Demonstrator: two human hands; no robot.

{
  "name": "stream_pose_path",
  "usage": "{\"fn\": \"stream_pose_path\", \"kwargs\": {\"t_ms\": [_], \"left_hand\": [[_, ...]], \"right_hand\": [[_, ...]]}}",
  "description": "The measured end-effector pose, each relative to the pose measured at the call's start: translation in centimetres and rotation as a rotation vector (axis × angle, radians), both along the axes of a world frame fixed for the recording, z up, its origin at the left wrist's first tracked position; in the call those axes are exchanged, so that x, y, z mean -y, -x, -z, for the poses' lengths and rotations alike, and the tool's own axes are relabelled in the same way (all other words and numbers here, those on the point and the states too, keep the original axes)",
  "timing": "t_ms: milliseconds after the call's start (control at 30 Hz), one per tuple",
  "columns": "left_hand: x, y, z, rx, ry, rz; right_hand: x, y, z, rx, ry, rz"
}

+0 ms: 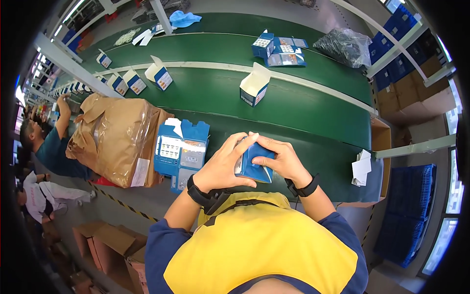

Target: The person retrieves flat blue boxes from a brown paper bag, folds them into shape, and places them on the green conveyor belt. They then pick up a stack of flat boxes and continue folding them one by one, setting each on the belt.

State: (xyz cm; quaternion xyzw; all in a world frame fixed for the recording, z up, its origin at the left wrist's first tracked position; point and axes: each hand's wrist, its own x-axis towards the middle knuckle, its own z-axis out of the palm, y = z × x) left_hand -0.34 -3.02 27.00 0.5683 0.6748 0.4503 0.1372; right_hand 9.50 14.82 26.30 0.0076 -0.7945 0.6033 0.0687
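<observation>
Standing over the near edge of the green conveyor belt [313,105], the person in the yellow and blue top holds a small blue carton [255,164] in front of the chest with both hands. The left hand [226,164] wraps the carton's left side, fingers curled over its top edge. The right hand [281,159] grips the right side, fingers bent down across the upper face. Both hands are clenched on the carton; it is lifted clear of the belt. Each wrist carries a black band.

Just left of the hands, a stack of flat blue carton blanks [181,152] lies on the belt edge, a white flap showing at the top. Beside that stack, further left, sits a brown paper sack [117,137] wrapped partly in clear film. To the right of the hands, a few folded white paper sheets [361,167] rest near the belt's end.

Further out on the belt stands an erected carton with its lid open [254,87]. More open cartons [159,76] stand in a row to the left. Beyond a white divider rail, a group of flat blue packs [281,49] lies near a dark plastic bag [345,46]. At far left, another person in a teal shirt [51,147] works along the same line.
</observation>
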Motion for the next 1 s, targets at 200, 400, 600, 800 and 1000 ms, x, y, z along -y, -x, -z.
{"fn": "stream_pose_path", "kwargs": {"t_ms": [200, 400, 600, 800, 1000], "left_hand": [[0.6, -0.2, -0.6, 0.072, -0.026, -0.062], [1.1, -0.7, -0.8, 0.082, 0.063, -0.073], [-0.9, -2.1, 0.8, 0.18, -0.162, -0.192], [-3.1, -3.9, 2.9, 0.299, -0.452, -0.256], [-3.8, -2.6, 3.4, -0.256, -0.297, -0.183]], "right_hand": [[0.4, 0.6, 0.0, -0.002, -0.033, -0.022], [-0.7, 1.0, 0.6, 0.104, -0.083, -0.167], [1.5, 0.6, 0.9, -0.131, 0.861, -0.062], [1.5, 0.5, 0.1, -0.264, 0.491, 0.159], [-2.5, 0.1, 2.9, 0.116, 0.782, 0.271]]}}
